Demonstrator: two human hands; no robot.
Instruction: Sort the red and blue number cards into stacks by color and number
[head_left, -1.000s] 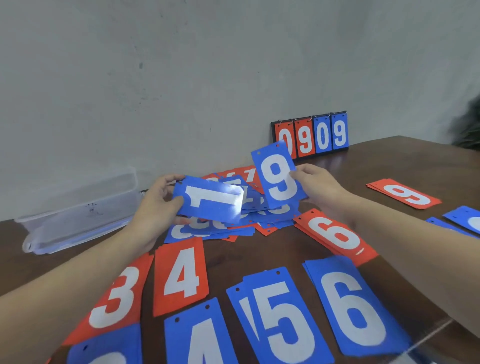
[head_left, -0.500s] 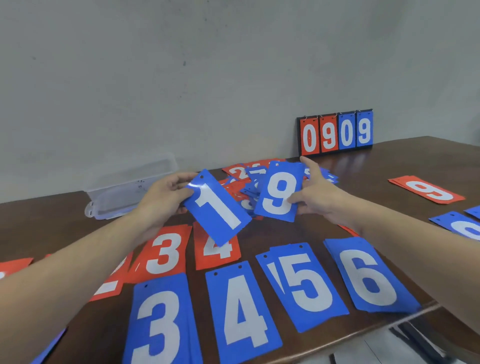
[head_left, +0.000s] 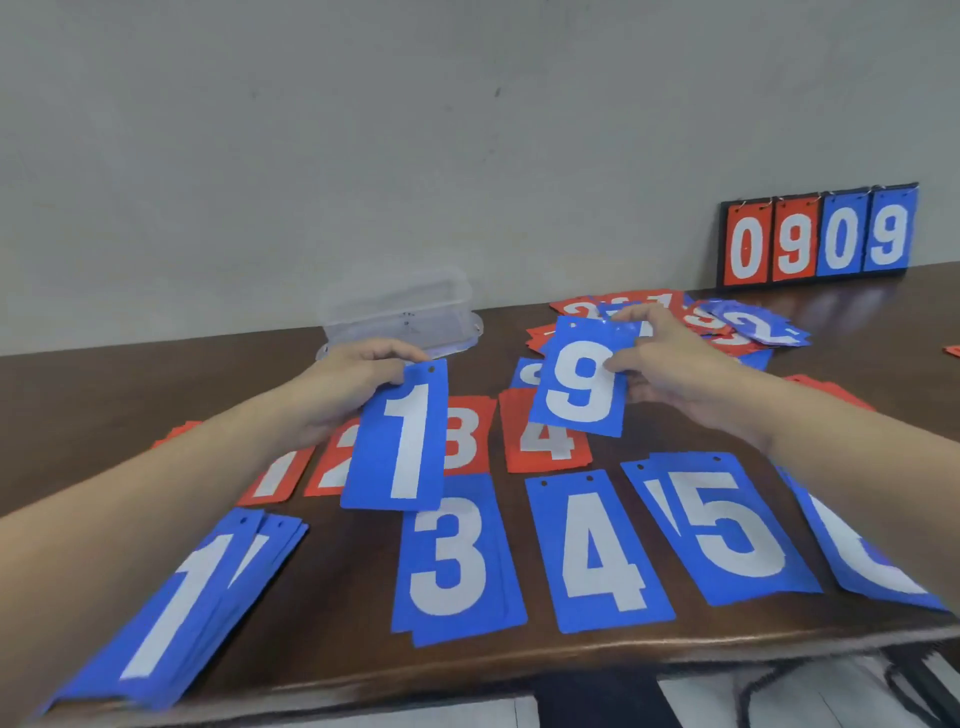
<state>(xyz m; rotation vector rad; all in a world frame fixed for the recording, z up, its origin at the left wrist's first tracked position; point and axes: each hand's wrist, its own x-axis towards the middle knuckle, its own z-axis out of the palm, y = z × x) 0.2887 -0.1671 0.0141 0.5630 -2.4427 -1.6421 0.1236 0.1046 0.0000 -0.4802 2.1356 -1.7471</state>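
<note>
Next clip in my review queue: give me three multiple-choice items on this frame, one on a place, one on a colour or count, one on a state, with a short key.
1. Where does the blue 1 stack lie?
A. At the near edge, left of the blue 3 stack
B. Against the wall
C. Inside the plastic box

2. How many digits does the scoreboard show on red?
A. One
B. Two
C. Four

3. What is the left hand doing?
A. Resting flat on the table
B. Holding a blue 1 card by its top, above the table
C. Holding a red 4 card

Key: 1 A, the stack sits at the front edge with the 3 stack to its right. 2 B, the 0 and 9 on the left are red, the other two blue. 3 B, the fingers pinch the card's top while the right hand holds a blue 9 card.
</note>
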